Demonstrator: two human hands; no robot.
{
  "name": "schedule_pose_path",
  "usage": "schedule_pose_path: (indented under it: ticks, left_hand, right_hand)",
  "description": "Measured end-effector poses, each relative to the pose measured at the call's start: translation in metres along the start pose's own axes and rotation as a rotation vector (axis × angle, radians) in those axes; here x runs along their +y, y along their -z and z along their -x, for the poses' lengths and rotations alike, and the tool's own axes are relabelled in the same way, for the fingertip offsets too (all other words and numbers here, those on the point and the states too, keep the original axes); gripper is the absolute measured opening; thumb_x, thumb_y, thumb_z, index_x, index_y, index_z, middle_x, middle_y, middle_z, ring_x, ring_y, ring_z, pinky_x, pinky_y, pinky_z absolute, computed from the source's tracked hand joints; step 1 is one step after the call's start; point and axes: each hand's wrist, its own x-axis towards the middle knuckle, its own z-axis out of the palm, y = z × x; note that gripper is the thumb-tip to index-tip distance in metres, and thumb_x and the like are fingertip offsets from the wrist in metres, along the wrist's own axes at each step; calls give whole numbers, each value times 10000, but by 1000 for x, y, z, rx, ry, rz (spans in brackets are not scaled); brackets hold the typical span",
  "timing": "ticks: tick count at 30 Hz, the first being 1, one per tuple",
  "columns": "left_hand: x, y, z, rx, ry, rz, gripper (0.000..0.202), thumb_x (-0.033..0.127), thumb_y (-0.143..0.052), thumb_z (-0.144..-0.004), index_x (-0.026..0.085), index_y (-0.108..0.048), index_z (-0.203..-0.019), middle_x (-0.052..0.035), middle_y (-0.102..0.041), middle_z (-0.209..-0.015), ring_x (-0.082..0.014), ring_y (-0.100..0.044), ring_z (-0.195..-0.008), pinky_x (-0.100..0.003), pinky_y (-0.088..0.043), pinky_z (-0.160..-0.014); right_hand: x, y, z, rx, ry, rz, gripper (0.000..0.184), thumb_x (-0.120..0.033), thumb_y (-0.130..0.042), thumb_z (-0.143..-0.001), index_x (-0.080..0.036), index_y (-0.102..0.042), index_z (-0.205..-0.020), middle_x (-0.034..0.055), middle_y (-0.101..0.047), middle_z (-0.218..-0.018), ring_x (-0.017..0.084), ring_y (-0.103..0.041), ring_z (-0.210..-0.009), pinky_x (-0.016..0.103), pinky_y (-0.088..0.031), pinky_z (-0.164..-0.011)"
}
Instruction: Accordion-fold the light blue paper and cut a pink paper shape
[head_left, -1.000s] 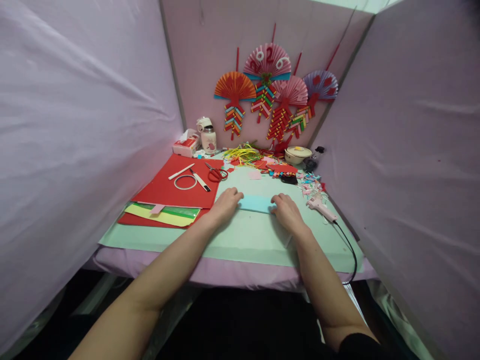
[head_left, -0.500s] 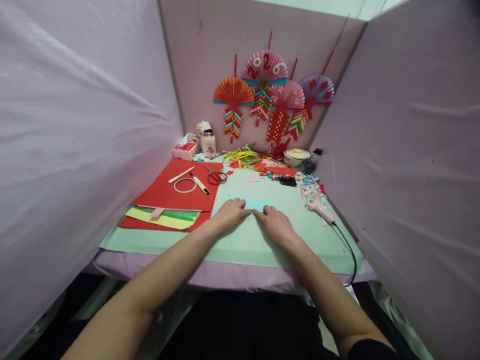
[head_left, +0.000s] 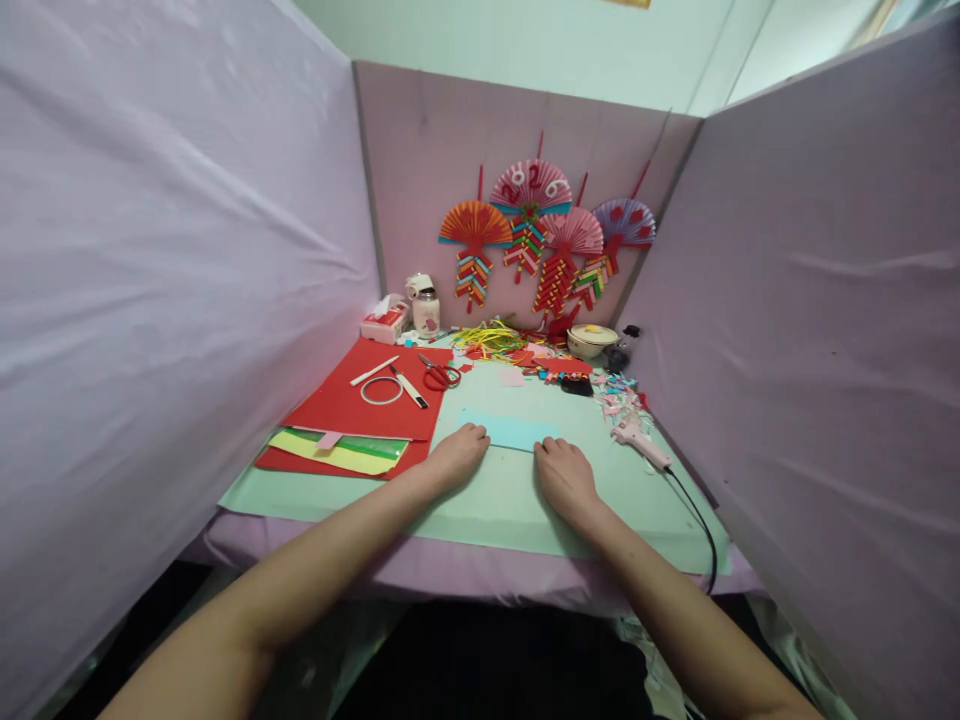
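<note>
A light-blue sheet of paper (head_left: 514,433) lies flat on the pale green table cover (head_left: 495,505) in front of me. At its near left corner my left hand (head_left: 459,456) is closed, fingers curled over the paper's edge. My right hand (head_left: 567,480) is closed on the near right part in the same way, fingertips on the edge. Between the two hands the paper's near edge shows as a straight line. Both thumbs are mostly hidden.
On the left are red sheets (head_left: 322,400), a tape roll (head_left: 382,391), a utility knife (head_left: 410,388), a white pen (head_left: 375,371) and red-handled scissors (head_left: 441,376). A corded glue gun (head_left: 640,444) lies right, near paper scraps (head_left: 621,398). Paper fans (head_left: 531,186) hang behind.
My hands have moved apart from the middle of the paper's near edge toward its ends. The camera view has tilted up, so the table things sit lower.
</note>
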Motion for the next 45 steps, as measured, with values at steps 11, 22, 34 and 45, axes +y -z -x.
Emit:
schedule_pose_path:
  ticks: [11,22,34,45]
  left_hand:
    - [3,-3,14,37,119,-76,346,33,-339,-890,111,-625,-1067,-177,-602,-1057,-277,-542,-984,-402,-457,-894]
    - [14,-4,32,93,315,74,430,19,-320,-874,168,-564,-1195,-133,-604,-1238,-231,-553,-1159,-361,-397,-1036]
    - [13,-10,34,145,326,132,490,-8,-314,-864,137,-574,-1253,-118,-566,-1354,-209,-536,-1226,-344,-282,-1142]
    - [16,-23,34,270,346,85,364,125,-358,-944,164,-610,-1204,-118,-590,-1308,-236,-541,-1192,-385,-351,-1063]
  right_hand:
    - [5,-2,9,7,-19,-37,409,-67,-353,-912,-123,-569,-1255,162,-592,-1156,254,-530,-1058,321,-382,-865]
    - [4,-13,21,98,-91,-82,359,-62,-357,-893,-154,-634,-1101,137,-636,-1094,244,-579,-962,324,-388,-840]
    - [3,1,14,-18,-109,-98,320,-84,-367,-913,-99,-672,-1010,162,-629,-1061,227,-571,-956,304,-371,-764]
    - [5,-5,22,78,-91,-80,303,-167,-349,-970,-135,-639,-1051,123,-632,-1077,221,-564,-968,308,-357,-808]
